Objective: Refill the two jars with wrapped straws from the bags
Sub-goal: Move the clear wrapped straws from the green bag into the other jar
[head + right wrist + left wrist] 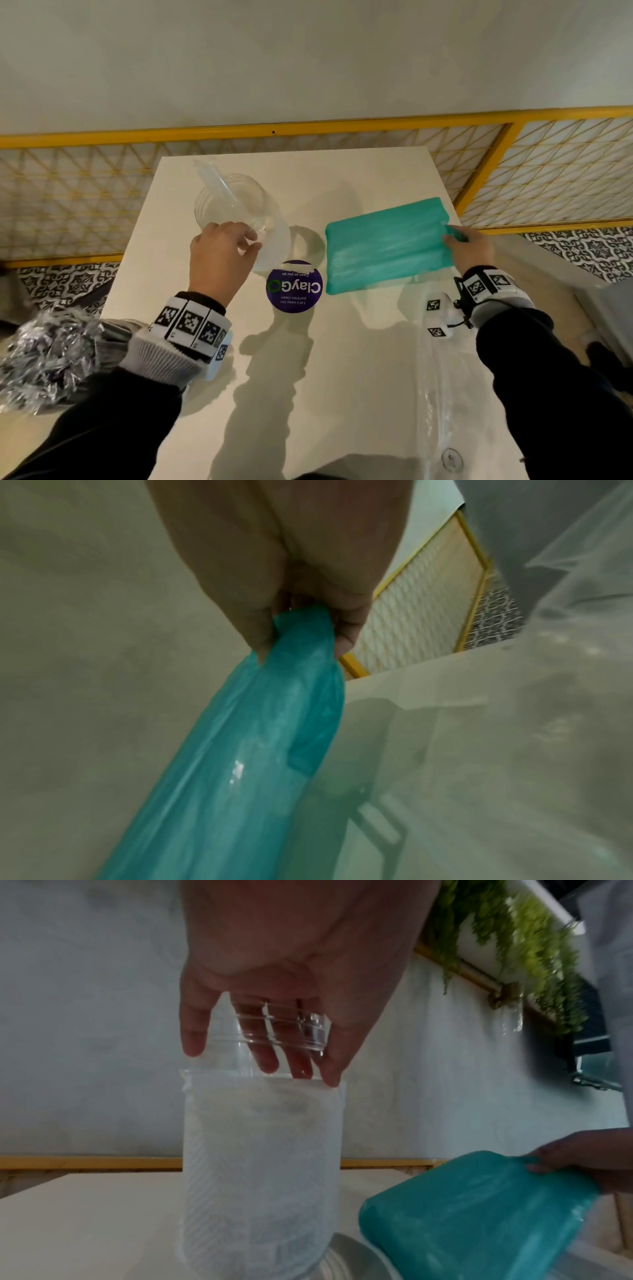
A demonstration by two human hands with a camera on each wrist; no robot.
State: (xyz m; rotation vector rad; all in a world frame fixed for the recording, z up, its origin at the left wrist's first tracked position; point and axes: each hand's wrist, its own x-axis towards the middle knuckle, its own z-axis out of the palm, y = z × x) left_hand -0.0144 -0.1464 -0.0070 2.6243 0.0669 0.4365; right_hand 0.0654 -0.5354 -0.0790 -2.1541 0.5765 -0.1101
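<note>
A clear glass jar [270, 240] with a frosted white wrap [260, 1150] stands left of the table's middle. A few clear wrapped straws [215, 181] lean out of its mouth. My left hand [222, 250] grips the jar's threaded neck from above, fingers curled round the rim [262, 1064]. A teal bag of straws [387, 246] lies flat to the right of the jar. My right hand [469, 246] pinches its right edge between thumb and fingers [301, 642], lifting that end [479, 1218]. No second jar is in view.
A round pale lid or dish [308, 245] sits by the jar's base. A purple ClayGo sticker [294, 291] marks the white table [342, 377]. A clear plastic bag [445, 394] lies near right. Silver tinsel [44, 356] hangs at left; a yellow lattice railing [85, 192] runs behind.
</note>
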